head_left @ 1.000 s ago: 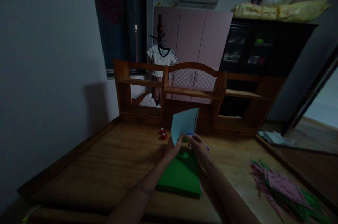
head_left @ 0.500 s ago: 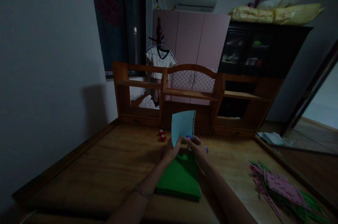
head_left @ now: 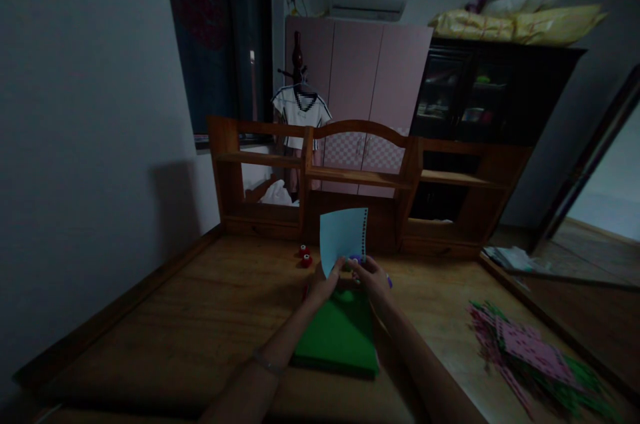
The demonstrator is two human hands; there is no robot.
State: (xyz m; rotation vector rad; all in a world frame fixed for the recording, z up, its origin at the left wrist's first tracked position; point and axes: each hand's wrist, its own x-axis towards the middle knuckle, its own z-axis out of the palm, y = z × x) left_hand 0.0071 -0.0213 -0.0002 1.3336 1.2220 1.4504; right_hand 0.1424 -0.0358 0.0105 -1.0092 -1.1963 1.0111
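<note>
Wooden desk [head_left: 200, 304]; flat green slab [head_left: 340, 341] on it; light-blue punched sheet [head_left: 343, 234] upright above slab's far end; left hand [head_left: 324, 283] closed on sheet's lower edge; right hand [head_left: 375, 281] curled alongside, hold unclear; two red pieces [head_left: 306, 261] left of sheet; purple bit [head_left: 355, 257] at right fingertips.

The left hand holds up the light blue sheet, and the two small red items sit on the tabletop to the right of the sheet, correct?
Not quite: the head view shows the two small red items on the tabletop to the left of the light blue sheet. The left hand does hold up the sheet.
</note>
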